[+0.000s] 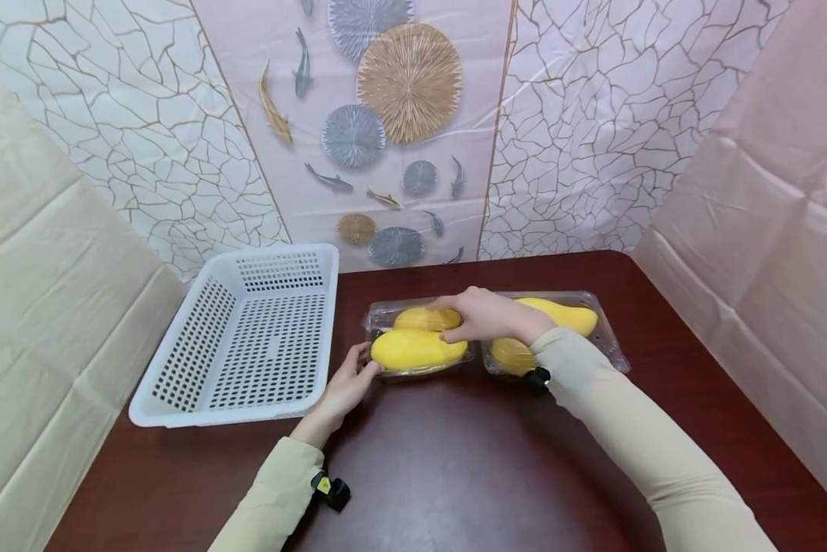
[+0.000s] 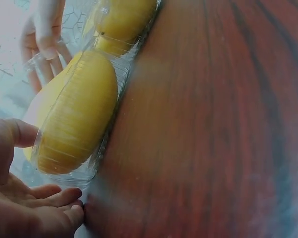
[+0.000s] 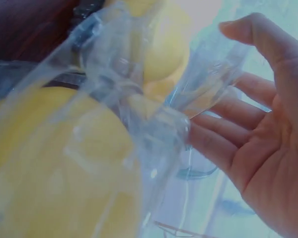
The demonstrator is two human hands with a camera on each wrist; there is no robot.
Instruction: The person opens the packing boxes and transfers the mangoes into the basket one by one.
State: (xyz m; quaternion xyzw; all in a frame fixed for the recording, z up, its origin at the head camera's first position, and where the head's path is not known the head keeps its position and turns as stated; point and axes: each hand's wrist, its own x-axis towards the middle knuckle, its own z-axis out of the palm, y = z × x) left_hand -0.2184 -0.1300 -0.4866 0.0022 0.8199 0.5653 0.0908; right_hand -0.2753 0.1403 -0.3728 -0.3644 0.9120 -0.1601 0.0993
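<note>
Two yellow mangoes (image 1: pixel 418 350) lie in a clear plastic fruit box (image 1: pixel 423 372) on the dark table. My left hand (image 1: pixel 345 386) is at this box's left end. In the left wrist view its thumb (image 2: pixel 25 134) touches the box edge beside a mango (image 2: pixel 74 119), with the other fingers below the corner. Over the box's right end reaches my right hand (image 1: pixel 485 314). In the right wrist view, the right hand's fingers (image 3: pixel 238 111) extend against the clear plastic (image 3: pixel 164 124), thumb raised apart. A second clear box (image 1: pixel 613 349), partly behind the right forearm, holds more mangoes (image 1: pixel 565 314).
A white perforated basket (image 1: pixel 271 353) stands to the left on the reddish-brown table (image 1: pixel 454 460). Patterned fabric (image 1: pixel 385 222) rises behind the table. Beige cloth walls (image 1: pixel 765 253) flank both sides.
</note>
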